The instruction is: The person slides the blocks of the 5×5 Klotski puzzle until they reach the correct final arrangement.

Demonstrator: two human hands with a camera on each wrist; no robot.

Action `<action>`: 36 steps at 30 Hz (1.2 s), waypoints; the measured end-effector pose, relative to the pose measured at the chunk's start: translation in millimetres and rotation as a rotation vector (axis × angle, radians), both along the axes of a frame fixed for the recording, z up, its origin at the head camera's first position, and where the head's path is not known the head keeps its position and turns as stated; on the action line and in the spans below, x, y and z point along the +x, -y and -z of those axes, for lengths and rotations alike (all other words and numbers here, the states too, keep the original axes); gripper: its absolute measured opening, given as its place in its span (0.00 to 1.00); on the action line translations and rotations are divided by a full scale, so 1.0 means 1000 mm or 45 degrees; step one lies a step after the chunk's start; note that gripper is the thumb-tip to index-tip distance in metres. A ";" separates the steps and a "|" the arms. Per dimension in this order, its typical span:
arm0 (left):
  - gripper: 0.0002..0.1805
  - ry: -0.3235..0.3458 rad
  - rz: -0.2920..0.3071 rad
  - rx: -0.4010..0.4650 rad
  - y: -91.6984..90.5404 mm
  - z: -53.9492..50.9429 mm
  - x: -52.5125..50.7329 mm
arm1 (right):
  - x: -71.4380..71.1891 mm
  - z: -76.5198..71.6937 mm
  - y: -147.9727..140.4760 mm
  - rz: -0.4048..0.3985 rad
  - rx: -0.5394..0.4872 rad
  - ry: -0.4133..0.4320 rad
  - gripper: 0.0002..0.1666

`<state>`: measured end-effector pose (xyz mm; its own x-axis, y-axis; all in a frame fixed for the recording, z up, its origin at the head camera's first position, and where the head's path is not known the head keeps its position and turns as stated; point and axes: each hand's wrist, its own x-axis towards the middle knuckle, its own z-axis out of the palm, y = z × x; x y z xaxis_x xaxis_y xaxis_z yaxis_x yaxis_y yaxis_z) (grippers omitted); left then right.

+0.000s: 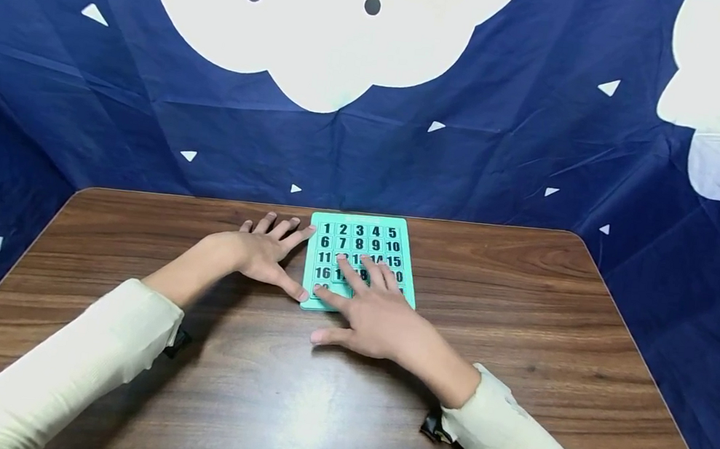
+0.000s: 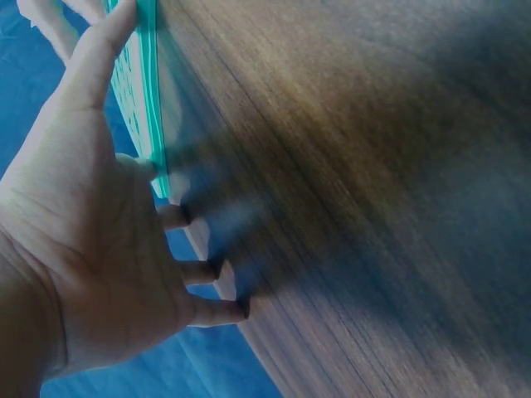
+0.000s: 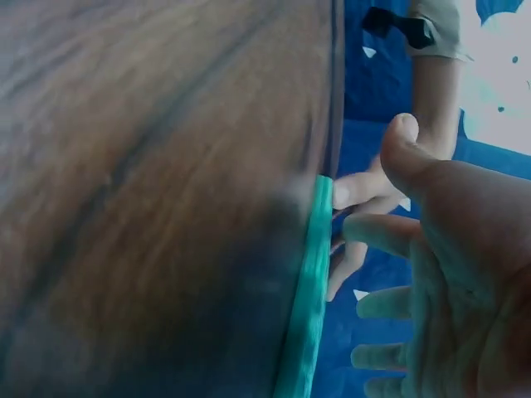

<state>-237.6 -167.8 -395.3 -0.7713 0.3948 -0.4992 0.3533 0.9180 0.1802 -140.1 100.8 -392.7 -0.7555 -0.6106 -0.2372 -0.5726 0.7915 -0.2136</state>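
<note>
A turquoise number slide puzzle [image 1: 363, 219] lies flat on the wooden table, its black-numbered tiles in rows. At its left edge is my left hand [image 1: 258, 254], fingers spread, with thumb and index fingertips against the frame. In the left wrist view, the left hand [image 2: 91, 215] reaches along the puzzle's side [image 2: 153, 99], its other fingertips near the tabletop. My right hand [image 1: 379, 322] extends over the lower tiles, fingers fairly straight, hiding several numbers. A gap shows in the bottom row beside its index finger. In the right wrist view, the right hand [image 3: 473, 249] is above the puzzle's edge [image 3: 311, 290].
The brown wood-grain table [image 1: 491, 289] has rounded far corners. Behind and beside it hangs a dark blue cloth [image 1: 373, 160] with white cloud shapes and small triangles. Black straps [image 1: 434, 426] show below the cream sleeves [image 1: 521, 446].
</note>
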 end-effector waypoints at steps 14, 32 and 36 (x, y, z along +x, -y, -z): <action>0.79 -0.008 0.005 0.002 -0.004 -0.001 -0.001 | -0.005 -0.001 -0.007 0.026 -0.065 -0.007 0.46; 0.80 0.018 0.006 -0.009 -0.002 -0.003 -0.001 | -0.018 0.003 0.003 0.128 0.009 -0.006 0.49; 0.80 0.023 0.010 -0.010 -0.001 -0.003 0.000 | -0.022 0.007 0.013 0.136 0.044 0.006 0.51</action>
